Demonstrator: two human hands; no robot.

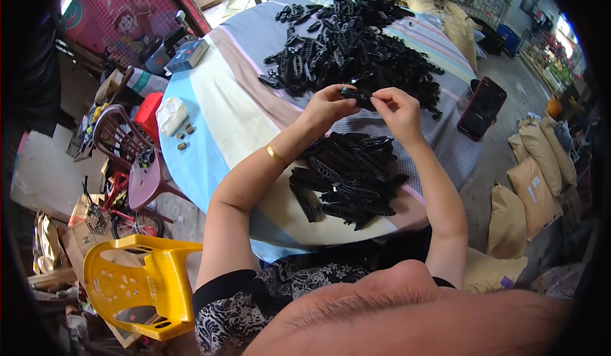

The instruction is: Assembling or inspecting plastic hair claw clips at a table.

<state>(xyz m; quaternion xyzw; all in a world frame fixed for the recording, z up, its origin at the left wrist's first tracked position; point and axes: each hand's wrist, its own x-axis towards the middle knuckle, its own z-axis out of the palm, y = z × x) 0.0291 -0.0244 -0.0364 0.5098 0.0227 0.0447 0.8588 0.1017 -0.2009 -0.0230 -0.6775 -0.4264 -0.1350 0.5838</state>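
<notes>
Over the middle of the cloth-covered round table (203,114), my left hand (328,106) pinches one end of a small black plastic part (361,96). My right hand (398,109) grips the other end between thumb and fingertips. Its exact shape is partly hidden by my fingers. Just beyond my hands spreads a large heap of black plastic parts (337,44), many long, narrow and slotted. Between my forearms, closer to me, lies a smaller pile of long black plastic pieces (350,178).
A phone (482,109) stands at the table's right edge. On the left lie a white packet (172,115), small brown pieces (182,146) and a blue box (188,55). Yellow (137,279) and purple (149,181) chairs are at left; filled sacks (534,197) at right.
</notes>
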